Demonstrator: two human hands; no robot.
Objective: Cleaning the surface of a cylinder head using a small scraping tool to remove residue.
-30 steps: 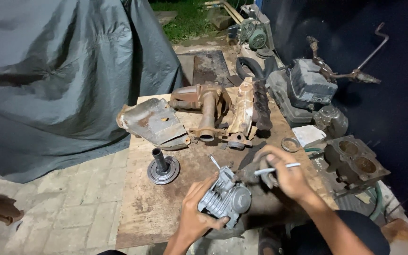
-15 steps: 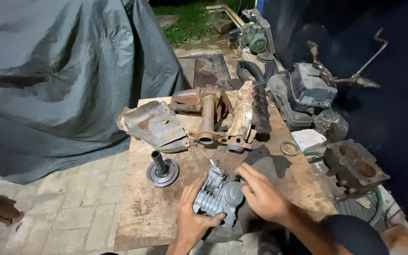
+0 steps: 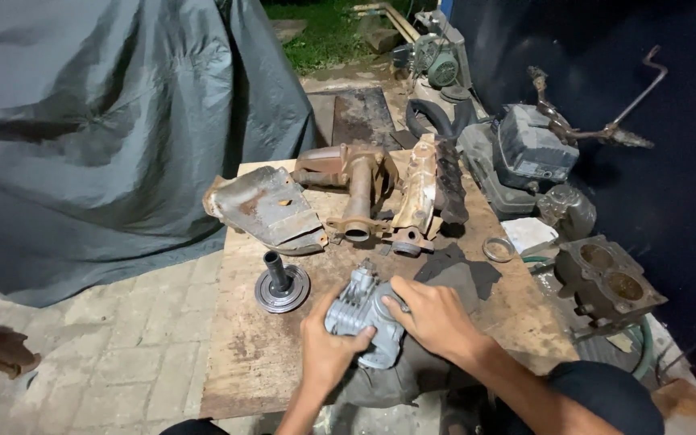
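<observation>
A grey finned metal engine part [image 3: 358, 310] rests on a dark cloth [image 3: 445, 282] near the front of a worn wooden table [image 3: 239, 354]. My left hand [image 3: 328, 348] grips its lower left side from below. My right hand [image 3: 435, 316] presses on its right side, fingers curled over the top edge. No tool shows in either hand.
A round flanged hub with a short shaft [image 3: 280, 283] stands left of the part. Rusty exhaust pieces [image 3: 364, 189] and a bent metal cover [image 3: 263, 207] lie further back. A metal ring [image 3: 497, 249] and a two-bore cylinder block [image 3: 608, 279] sit right. A grey tarpaulin [image 3: 90, 121] hangs left.
My right hand held a thin rod-like tool a second ago; now it lies on the finned part without it. The part has turned slightly under both hands.
</observation>
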